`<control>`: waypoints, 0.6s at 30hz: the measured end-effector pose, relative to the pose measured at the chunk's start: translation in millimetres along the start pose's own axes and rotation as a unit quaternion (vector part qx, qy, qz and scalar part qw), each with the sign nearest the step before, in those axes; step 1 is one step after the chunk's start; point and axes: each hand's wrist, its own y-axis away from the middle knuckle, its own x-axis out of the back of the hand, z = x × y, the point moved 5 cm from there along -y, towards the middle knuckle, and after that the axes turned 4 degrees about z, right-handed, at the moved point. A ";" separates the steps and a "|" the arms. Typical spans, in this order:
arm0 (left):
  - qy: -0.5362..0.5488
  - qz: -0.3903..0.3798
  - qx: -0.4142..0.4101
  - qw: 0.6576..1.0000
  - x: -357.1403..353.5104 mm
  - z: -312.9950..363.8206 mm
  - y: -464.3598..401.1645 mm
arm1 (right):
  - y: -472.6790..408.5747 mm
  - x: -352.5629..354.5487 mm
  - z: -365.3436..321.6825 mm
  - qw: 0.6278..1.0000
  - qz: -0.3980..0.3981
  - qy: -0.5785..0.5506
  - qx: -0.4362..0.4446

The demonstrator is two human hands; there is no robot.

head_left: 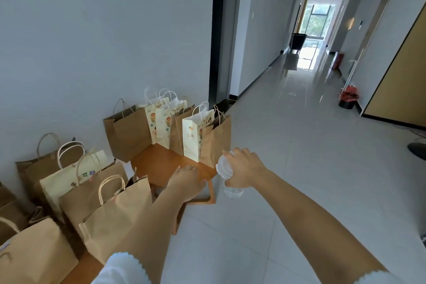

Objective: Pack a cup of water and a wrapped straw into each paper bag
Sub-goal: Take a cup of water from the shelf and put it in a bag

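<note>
Stretching away to a bright window, the long corridor floor of pale glossy tiles (288, 145) fills the right half of the view, with a plain grey-white wall (103, 41) on the left. Against that wall stands a small brown wooden table (159, 163), its far edge lined with a row of upright paper bags: a large brown kraft bag with twisted handles (129, 134) on the left, cream printed bags with white handles (161, 127) behind, a tall white printed bag (192, 138) in front, and a brown kraft bag (221, 136) at the right end. Nearer the camera, a second cluster of brown and cream paper bags (96, 203) stands along the wall to the table's left. Far down the corridor's right side sits a black bin with a red liner (348, 99).

Over the table's near edge the left hand (186, 182) hovers palm down, fingers relaxed and holding nothing. Just off the table's right corner, beside the end brown bag, the right hand (244, 168) grips a clear plastic cup of water with a white lid (227, 175) from above, fingers curled round the lid, the cup hanging in the air over the floor
</note>
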 end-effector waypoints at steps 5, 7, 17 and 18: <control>0.005 0.022 0.023 0.999 24.5 -17.1 -86.0 | -94.5 10.4 17.4 0.999 0.005 -0.005 0.035; 0.014 0.047 0.041 0.998 38.6 -33.1 -116.4 | -133.9 17.5 19.7 0.998 0.024 -0.015 0.052; 0.019 0.057 0.190 0.980 59.3 -121.5 -200.1 | -297.7 -1.7 -11.0 0.982 0.009 -0.027 0.185; 0.016 0.061 0.214 0.975 59.1 -132.4 -207.3 | -314.2 -5.3 -16.2 0.979 0.006 -0.026 0.202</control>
